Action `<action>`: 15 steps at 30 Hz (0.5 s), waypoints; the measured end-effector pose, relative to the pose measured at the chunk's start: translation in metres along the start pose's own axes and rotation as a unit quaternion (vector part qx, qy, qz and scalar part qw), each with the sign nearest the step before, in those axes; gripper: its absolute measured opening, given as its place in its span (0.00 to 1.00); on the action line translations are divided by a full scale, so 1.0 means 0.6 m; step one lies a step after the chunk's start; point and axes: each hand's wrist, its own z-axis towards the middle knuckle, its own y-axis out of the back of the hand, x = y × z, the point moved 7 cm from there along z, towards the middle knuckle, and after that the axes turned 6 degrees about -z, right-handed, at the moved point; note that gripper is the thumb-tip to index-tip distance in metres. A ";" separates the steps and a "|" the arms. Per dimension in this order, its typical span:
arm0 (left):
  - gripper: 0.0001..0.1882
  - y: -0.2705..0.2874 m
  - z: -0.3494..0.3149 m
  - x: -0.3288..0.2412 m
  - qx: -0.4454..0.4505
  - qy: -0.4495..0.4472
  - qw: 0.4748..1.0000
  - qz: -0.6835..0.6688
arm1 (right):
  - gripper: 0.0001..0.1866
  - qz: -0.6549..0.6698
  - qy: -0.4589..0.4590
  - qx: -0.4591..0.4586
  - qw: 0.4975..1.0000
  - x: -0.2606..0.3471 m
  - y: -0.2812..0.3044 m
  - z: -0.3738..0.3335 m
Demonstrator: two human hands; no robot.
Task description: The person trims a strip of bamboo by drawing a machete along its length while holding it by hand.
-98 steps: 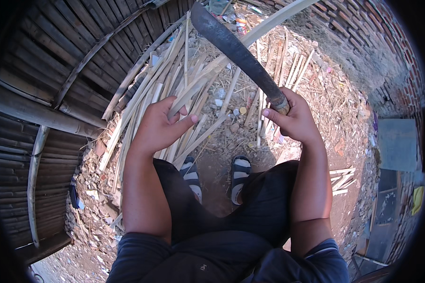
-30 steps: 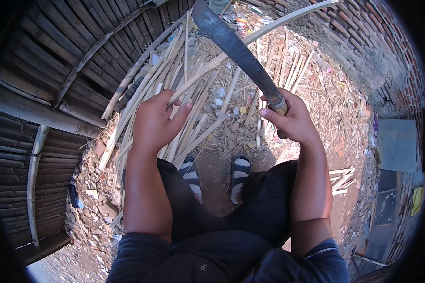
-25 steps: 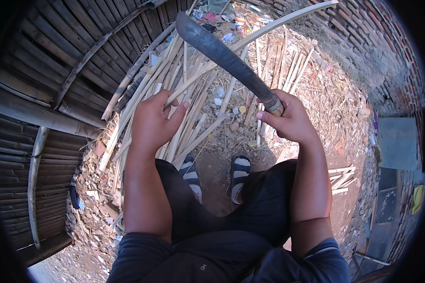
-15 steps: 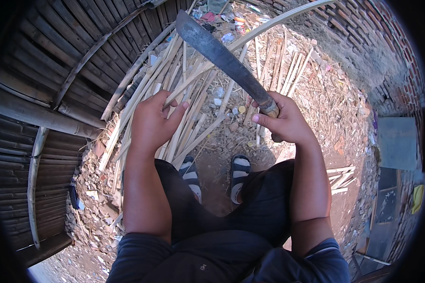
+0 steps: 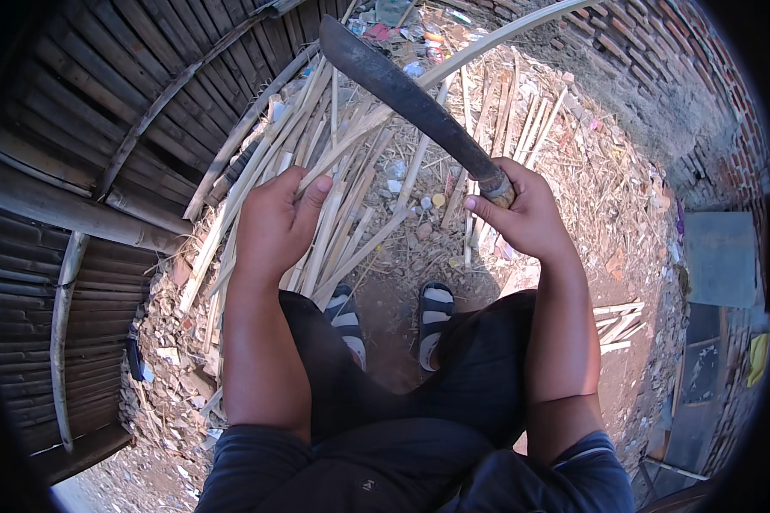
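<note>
Our left hand [image 5: 274, 218] is closed on the lower end of a long pale strip [image 5: 462, 60], with the thumb set along the near side. From this hand the strip runs up and to the right, bending gently until it meets the top edge of view. Our right hand [image 5: 535, 209] is wrapped around the handle [image 5: 498, 191] of a machete [image 5: 415, 107], thumb laid toward the left. The blade is dark, broad toward its tip and angled up to the left. It crosses in front of the strip between our two hands; we cannot tell whether blade and strip touch.

Beneath the work, long loose strips [image 5: 295, 124] lie in a heap beside and beyond our left hand. Shorter strips [image 5: 535, 128] lie on the ground beyond our right hand, and a small stack [image 5: 616, 325] lies to the right of our right forearm. Our feet, in banded sandals [image 5: 436, 312], rest on bare earth [image 5: 389, 291] between the forearms.

A slatted wall [image 5: 77, 103] bounds the left side; a brick wall [image 5: 624, 43] bounds the upper right — a grey-blue panel [image 5: 720, 261] stands farther down that side, with yellow cloth [image 5: 757, 362] below it.
</note>
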 end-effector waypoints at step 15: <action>0.24 0.000 0.000 0.003 0.029 0.027 0.999 -0.001 | 0.23 -0.018 0.027 -0.117 0.993 -0.010 0.028 0.005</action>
